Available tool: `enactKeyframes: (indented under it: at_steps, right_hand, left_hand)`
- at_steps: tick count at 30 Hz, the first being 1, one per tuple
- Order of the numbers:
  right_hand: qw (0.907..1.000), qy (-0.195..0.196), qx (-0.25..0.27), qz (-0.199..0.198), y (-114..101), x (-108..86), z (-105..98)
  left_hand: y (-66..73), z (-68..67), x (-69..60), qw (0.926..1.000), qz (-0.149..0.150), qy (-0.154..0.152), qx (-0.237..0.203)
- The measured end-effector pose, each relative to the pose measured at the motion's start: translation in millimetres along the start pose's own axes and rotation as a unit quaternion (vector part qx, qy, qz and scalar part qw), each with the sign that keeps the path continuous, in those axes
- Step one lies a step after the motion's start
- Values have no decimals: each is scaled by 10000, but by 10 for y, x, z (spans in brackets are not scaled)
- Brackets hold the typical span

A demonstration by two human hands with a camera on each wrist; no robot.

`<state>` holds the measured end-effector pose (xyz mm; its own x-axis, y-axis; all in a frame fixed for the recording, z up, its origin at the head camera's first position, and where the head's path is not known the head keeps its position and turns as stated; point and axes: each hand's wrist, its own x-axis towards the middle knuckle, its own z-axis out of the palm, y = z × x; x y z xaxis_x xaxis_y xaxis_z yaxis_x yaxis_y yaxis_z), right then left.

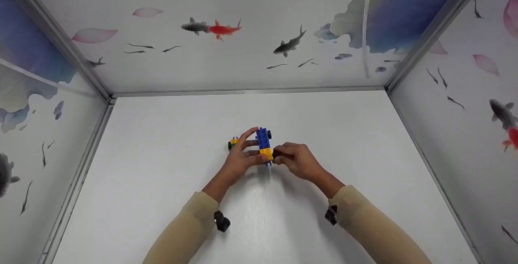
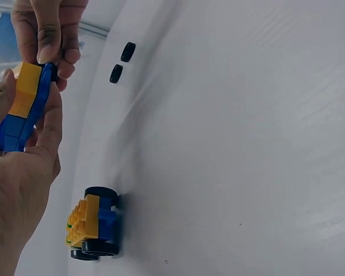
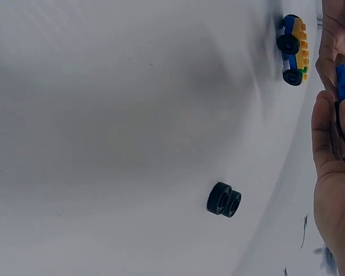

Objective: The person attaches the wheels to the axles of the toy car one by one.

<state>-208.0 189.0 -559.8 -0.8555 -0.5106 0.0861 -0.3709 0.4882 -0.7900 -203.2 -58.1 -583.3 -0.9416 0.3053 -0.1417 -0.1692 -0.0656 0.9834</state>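
Observation:
My left hand (image 1: 239, 159) grips a toy car of blue and yellow bricks (image 1: 263, 141), fingers along one side and thumb on the yellow end. A black wheel (image 1: 270, 134) sits on the car's far right side. At the yellow end, my right hand (image 1: 301, 160) pinches another black wheel (image 1: 275, 154) against the car's side. Both hands hold the car above the table in the left wrist view, where the right fingertips partly hide the pinched wheel. The right wrist view cuts off much of the car.
A second toy car (image 2: 92, 224), yellow and blue with black wheels, stands on the white table (image 1: 162, 199), partly behind my left hand in the head view. Two loose black wheels (image 3: 219, 198) lie close together on the table. Printed walls (image 1: 251, 65) enclose the table.

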Motion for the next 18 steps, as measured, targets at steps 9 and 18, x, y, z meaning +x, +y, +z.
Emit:
enactKeyframes:
  at_steps: [9,18]
  right_hand:
    - [9999,-35,-164,38,-25,7,23]
    - [9992,-57,-341,-195,-27,-4,37]
  left_hand:
    - [8,14,-18,10000,44,-25,24]
    - [0,64,2,9998,-38,-24,195]
